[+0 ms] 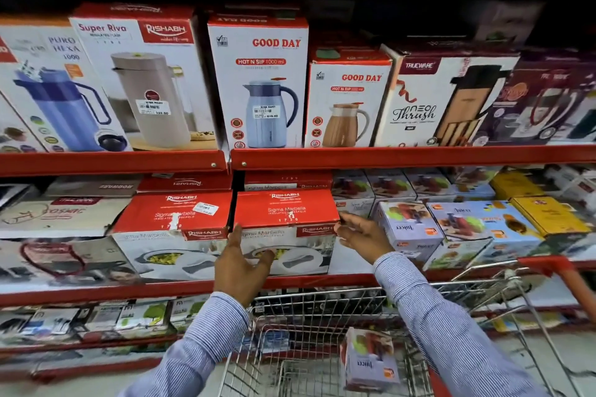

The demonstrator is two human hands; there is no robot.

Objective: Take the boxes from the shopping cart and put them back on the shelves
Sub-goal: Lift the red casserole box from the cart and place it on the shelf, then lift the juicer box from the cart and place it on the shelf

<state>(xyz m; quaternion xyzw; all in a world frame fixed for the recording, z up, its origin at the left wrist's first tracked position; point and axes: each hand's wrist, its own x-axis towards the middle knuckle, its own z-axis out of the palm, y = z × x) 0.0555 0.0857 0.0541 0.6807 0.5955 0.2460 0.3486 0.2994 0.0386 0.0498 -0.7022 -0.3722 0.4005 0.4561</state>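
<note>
Presently both hands, left hand (240, 259) and right hand (361, 235), fingers spread, flank the red box (285, 229) on the shelf (322, 280); next, the juicer box (371, 359) in the cart (322, 300) below.

Red-topped casserole box (285, 229), red shelves (403, 156), lilac juicer box (371, 361), blue-and-white striped sleeves (451, 332).

Glossy cardboard boxes (285, 229), red painted-metal shelves (403, 156), wire-metal cart (322, 316).
</note>
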